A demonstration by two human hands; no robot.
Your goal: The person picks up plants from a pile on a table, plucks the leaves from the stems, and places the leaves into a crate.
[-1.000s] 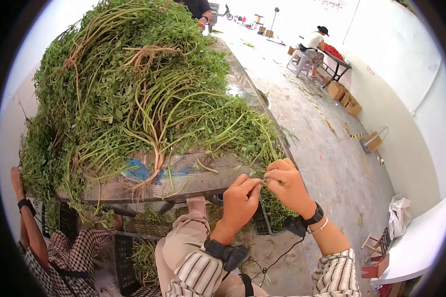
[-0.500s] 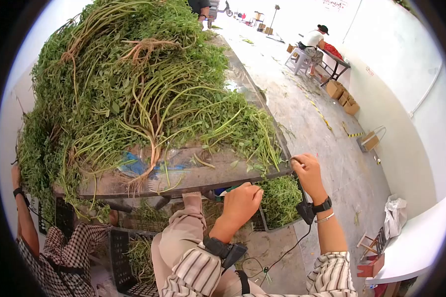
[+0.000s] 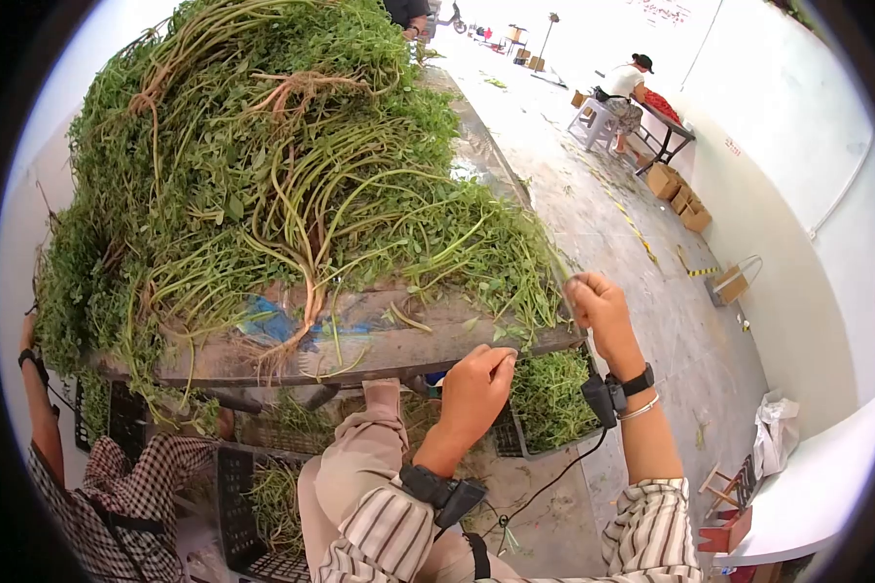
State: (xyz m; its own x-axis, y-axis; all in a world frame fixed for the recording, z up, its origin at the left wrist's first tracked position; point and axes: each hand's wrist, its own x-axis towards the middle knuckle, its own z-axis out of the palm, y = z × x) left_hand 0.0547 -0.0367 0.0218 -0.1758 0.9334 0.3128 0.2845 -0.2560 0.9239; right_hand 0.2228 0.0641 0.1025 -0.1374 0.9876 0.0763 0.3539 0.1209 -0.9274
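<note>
A large heap of leafy green stems (image 3: 262, 185) covers the table (image 3: 379, 361). My left hand (image 3: 476, 394) is closed in front of the table's near edge; what it pinches, if anything, is too small to make out. My right hand (image 3: 598, 311) is closed just off the table's right corner, beside the heap, and a thin green stem shows at its fingertips. Below, between and under my two hands, a dark crate (image 3: 535, 453) holds more leafy greens (image 3: 552, 398). Long stems with pale roots (image 3: 311, 311) hang toward the near edge.
At the left, a co-worker in checkered clothing (image 3: 146, 486) sits by another black crate (image 3: 235, 505). Another person (image 3: 622, 83) sits at a far table, near cardboard boxes (image 3: 679, 194). A white table (image 3: 797, 505) and small red stool (image 3: 727, 532) stand at the right.
My right hand has risen slightly, and a green stem now shows at its fingertips. My left hand has shifted slightly upward. The view has shifted a little.
</note>
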